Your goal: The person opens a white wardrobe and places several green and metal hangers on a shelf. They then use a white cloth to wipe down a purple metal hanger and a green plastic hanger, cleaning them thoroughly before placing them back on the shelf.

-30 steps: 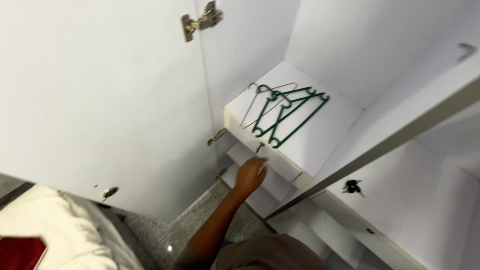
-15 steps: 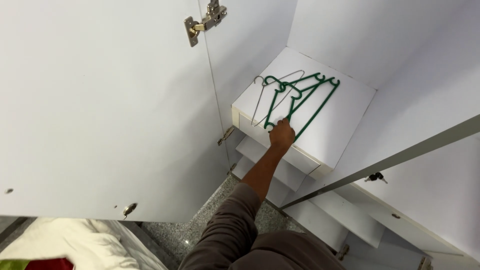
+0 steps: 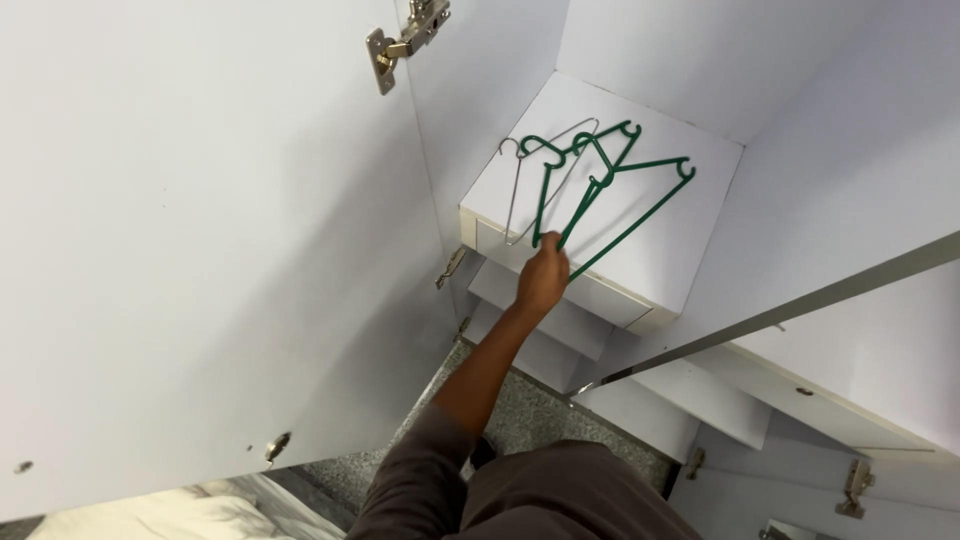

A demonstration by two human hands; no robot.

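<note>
my left hand has come up from the drawer front to the white shelf; its fingers now pinch the green hangers at their lower corner; the grey wire hanger lies just beside, untouched.

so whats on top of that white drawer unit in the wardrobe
Green hangers and one silver wire hanger lie on the white drawer unit. A hand grips the green ones at its front edge; the drawers' contents are hidden.

Open door panel walls off the left, cabinet side wall the right. Clear reach only straight in, over the shelf top; green hangers clutter its left half.
</note>
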